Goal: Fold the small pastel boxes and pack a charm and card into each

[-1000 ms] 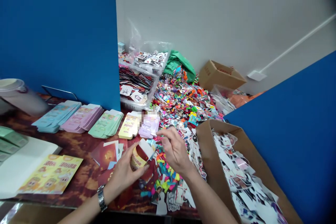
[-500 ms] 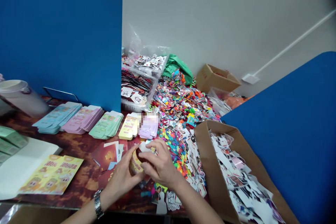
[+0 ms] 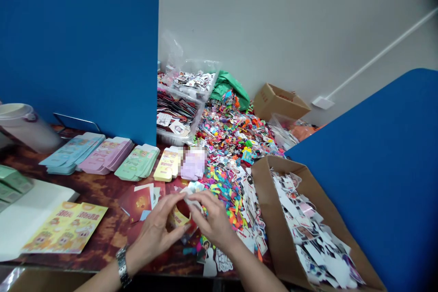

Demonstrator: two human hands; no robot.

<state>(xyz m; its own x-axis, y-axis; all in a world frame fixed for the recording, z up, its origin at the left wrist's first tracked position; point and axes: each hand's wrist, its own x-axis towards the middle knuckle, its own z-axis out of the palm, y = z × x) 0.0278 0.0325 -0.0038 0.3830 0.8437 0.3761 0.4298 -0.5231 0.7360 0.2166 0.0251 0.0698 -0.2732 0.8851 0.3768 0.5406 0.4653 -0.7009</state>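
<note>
From here I see the left hand (image 3: 153, 230) and right hand (image 3: 214, 221) pinching a small folded card packet (image 3: 179, 216) above the worktop (image 3: 102, 196), near a cardboard box (image 3: 270, 210) of cut-out photos (image 3: 308, 228)

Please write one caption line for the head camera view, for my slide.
Left hand and right hand hold a small paper packet beside a cardboard box of cut-out pictures.

The mottled dark-red tabletop (image 3: 99, 191) runs beneath the left hand (image 3: 153, 232) and right hand (image 3: 215, 223). Beyond them lie a fanned pale blue paper carton stack (image 3: 71, 153), a pink paper carton stack (image 3: 106, 155), a green paper carton stack (image 3: 137, 162) and a yellow paper carton stack (image 3: 167, 164). Red printed cards (image 3: 140, 203) sit just beyond the left hand, and bright paper scraps (image 3: 222, 187) lie beside the right hand.
</note>
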